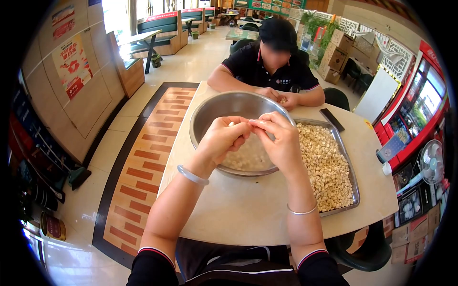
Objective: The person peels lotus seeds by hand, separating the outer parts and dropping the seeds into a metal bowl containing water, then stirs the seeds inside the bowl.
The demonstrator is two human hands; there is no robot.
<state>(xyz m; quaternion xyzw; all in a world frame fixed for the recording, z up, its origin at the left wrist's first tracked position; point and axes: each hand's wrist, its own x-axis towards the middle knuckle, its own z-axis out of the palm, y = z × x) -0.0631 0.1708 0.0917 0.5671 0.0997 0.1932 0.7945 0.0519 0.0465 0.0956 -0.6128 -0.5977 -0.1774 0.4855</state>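
Above the large metal bowl [195, 119], my left hand [223, 136] and my right hand [279, 138] meet fingertip to fingertip. Both are closed in a pinch. A small pale piece [232, 124], like a garlic clove, shows in the curled fingers of my left hand. Whatever lies between the touching fingertips is too small to make out. Similar pale pieces [245, 157] lie in the bottom of the bowl, partly hidden by my hands. To the right, a metal tray [354, 183] holds a heap of pale clove-like pieces [324, 167], beside my right forearm.
Across the table [229, 209] sits a person [272, 62] in a dark cap, hands together over small pale pieces. A dark flat object [332, 119] lies behind the tray. A white cup [386, 168] and a fan [431, 164] are at the right.
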